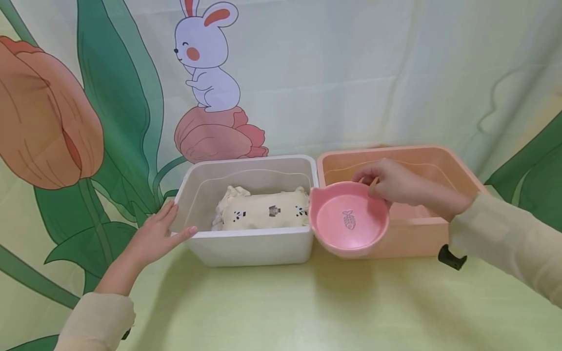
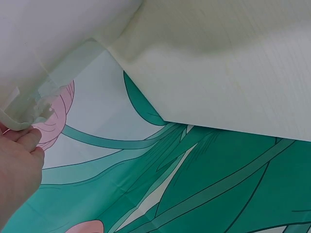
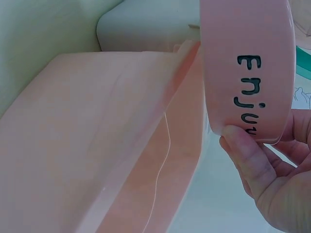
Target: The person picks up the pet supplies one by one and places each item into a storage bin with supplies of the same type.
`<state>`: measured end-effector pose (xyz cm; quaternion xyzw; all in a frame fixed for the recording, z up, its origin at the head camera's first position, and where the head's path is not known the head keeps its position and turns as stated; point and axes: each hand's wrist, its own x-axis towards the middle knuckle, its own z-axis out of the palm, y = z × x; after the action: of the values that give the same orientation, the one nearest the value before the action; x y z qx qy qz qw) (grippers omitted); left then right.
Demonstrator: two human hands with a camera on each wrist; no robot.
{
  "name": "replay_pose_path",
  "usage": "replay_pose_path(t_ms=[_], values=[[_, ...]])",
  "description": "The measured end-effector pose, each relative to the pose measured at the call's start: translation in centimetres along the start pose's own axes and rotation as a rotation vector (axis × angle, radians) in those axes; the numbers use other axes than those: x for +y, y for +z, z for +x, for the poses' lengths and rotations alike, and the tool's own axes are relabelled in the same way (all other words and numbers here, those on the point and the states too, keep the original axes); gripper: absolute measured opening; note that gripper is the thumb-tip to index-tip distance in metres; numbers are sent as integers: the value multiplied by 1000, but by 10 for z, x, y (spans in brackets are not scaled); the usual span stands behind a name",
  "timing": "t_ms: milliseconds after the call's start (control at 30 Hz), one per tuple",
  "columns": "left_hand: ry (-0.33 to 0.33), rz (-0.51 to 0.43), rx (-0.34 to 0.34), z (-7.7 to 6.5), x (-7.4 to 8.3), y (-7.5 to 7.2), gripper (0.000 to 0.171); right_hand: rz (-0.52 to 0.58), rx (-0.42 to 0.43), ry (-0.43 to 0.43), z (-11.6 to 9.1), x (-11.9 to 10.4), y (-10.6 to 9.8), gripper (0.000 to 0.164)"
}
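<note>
My right hand [image 1: 386, 180] pinches the upper rim of a pink cat-shaped pet bowl [image 1: 333, 229], with a fish-bone mark inside. In the right wrist view dark lettering runs along the outer wall of the bowl [image 3: 250, 34], and the thumb presses that wall. The bowl is tilted in front of the peach bin [image 1: 408, 241], overlapping its near left corner. At the white bin [image 1: 259, 248], my left hand [image 1: 153, 239] rests on the left rim with fingers extended. Inside that bin lies a cream cloth item [image 1: 254, 209] with small animal prints and ruffled ends.
Both bins stand side by side on a pale green table [image 1: 281, 307]. Behind them hangs a curtain [image 1: 329, 73] printed with a rabbit and tulips. A black band piece [image 1: 452, 257] shows below the right sleeve.
</note>
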<state>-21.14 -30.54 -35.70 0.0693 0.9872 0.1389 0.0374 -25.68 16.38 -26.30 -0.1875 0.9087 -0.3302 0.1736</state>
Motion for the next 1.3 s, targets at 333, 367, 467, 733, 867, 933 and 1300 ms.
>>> replay_pose_path(t_ms=[333,367,467,733,867,933,1300], values=[[-2,3,0,-1,1,1,88,16,-1,-4,4,-1,-7,38],[-3,4,0,-1,1,0,88,20,-1,-2,4,-1,-7,38],[-4,2,-3,-1,1,0,88,30,-8,3,5,-1,-10,39],[-5,5,-7,-1,2,0,88,-6,-45,-27,9,3,-18,38],[-1,5,-7,-1,3,-2,87,-21,-58,-48,11,7,-21,38],[1,3,-9,-1,4,-3,87,-31,-67,-59,12,8,-22,38],[-4,5,-12,0,2,-2,88,-24,-88,-64,17,16,-32,43]])
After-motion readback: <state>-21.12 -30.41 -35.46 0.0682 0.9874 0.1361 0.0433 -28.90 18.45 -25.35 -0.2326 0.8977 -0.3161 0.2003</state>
